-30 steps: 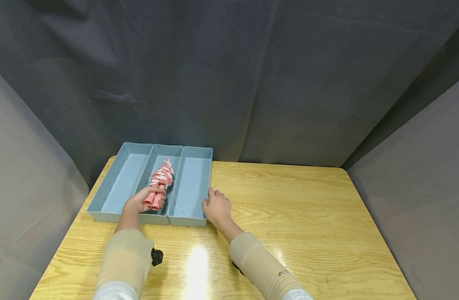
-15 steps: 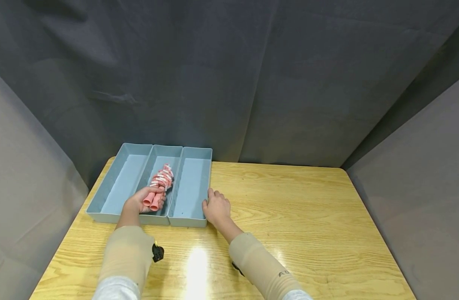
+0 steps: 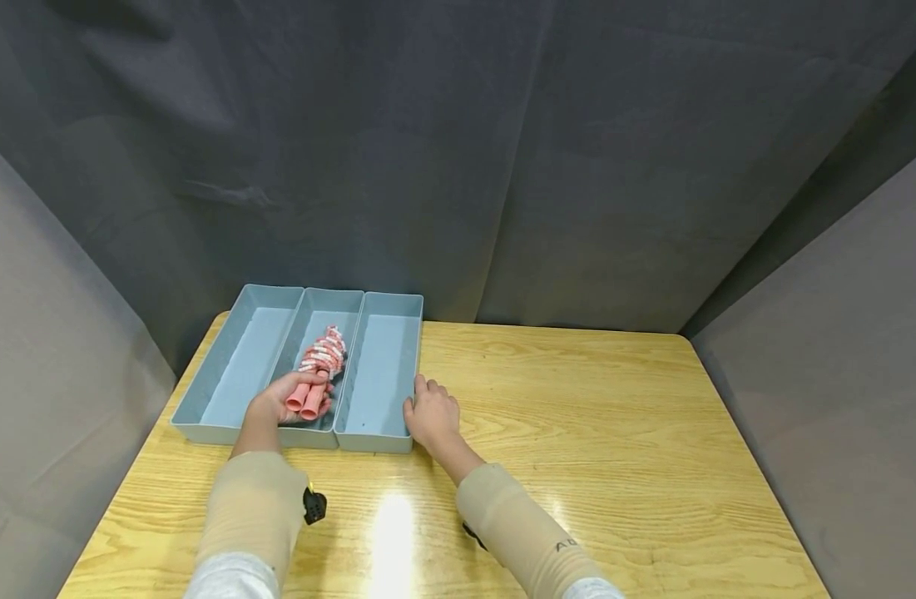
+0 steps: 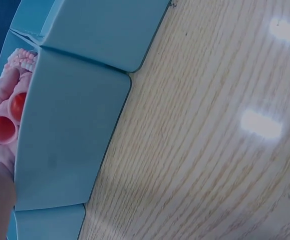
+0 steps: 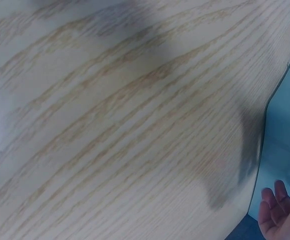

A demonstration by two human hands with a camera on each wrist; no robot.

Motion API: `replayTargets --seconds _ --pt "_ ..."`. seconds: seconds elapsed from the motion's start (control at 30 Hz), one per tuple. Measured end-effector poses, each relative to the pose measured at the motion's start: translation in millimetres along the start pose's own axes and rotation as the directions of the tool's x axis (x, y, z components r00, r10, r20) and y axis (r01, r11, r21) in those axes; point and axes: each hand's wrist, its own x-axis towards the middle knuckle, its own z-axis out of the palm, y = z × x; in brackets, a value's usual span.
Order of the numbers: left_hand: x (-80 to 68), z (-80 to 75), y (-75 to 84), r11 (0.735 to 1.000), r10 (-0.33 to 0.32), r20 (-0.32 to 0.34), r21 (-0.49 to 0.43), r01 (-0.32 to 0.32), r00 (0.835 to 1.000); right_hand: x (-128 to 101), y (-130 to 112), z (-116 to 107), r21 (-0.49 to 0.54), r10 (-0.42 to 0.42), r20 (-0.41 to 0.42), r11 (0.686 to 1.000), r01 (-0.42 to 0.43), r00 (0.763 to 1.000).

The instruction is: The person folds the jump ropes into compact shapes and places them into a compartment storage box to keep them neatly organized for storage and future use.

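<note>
The left hand (image 3: 281, 405), lower left of centre in the head view, curls its fingers round the two pink handles of a jump rope (image 3: 317, 372) at the near end of the middle tray (image 3: 313, 433); the left wrist view shows what the head view hides, the open round ends of the handles (image 4: 4, 125) lying in the palm at the left edge of the frame, behind the tray's near wall. The right hand (image 3: 431, 414) lies with relaxed fingers against the outer wall of the right tray (image 3: 373, 439), holding nothing; the right wrist view catches only its fingertips (image 5: 277, 212) in the lower right corner, beside the tray's corner. The rope's pink and white coil stretches up the middle tray. The left tray (image 3: 203, 428) and the right tray, touching it on either side, show bare floors. All three stand at the upper left of the wooden surface (image 3: 592, 416).
</note>
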Motion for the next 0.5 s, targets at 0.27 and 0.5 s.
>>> replayTargets --seconds 0.27,0.5 --pt "12.4 -7.1 -5.5 0.994 0.052 -0.144 0.098 -0.039 0.988 0.1 0.1 -1.4 0.015 0.007 0.000 1.000 -0.007 1.000" --pt "21.5 -10.5 -11.5 0.974 0.157 -0.159 0.191 -0.126 0.975 0.2 0.6 -2.0 0.014 0.010 0.002 1.000 -0.010 1.000"
